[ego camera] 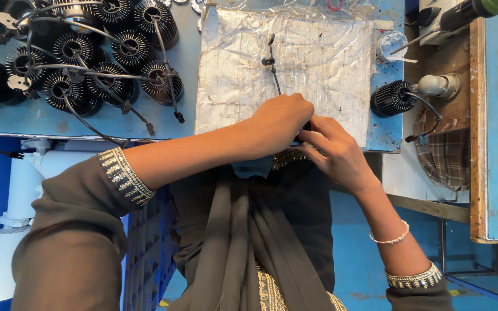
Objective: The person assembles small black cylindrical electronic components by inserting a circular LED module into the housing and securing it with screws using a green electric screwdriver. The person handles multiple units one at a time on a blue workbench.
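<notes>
Now both hands meet over the plastic-covered pad (318,63): the left hand (278,124) curls its fingers around a small dark part (304,131), the right hand (332,152) pinches it from beside. Its black cable (273,66) runs away beyond the fingers, so a firm, steady grip looks wise.

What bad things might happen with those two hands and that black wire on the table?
Two possible slips. The black wire trails loose from between the left hand and the right hand, so a tug might snag or bend it. Both hands work at the near edge of the blue table, so the small dark part they hide could drop off the edge. Also, the pile of finned black parts has tangled cords that might catch a sleeve.
</notes>
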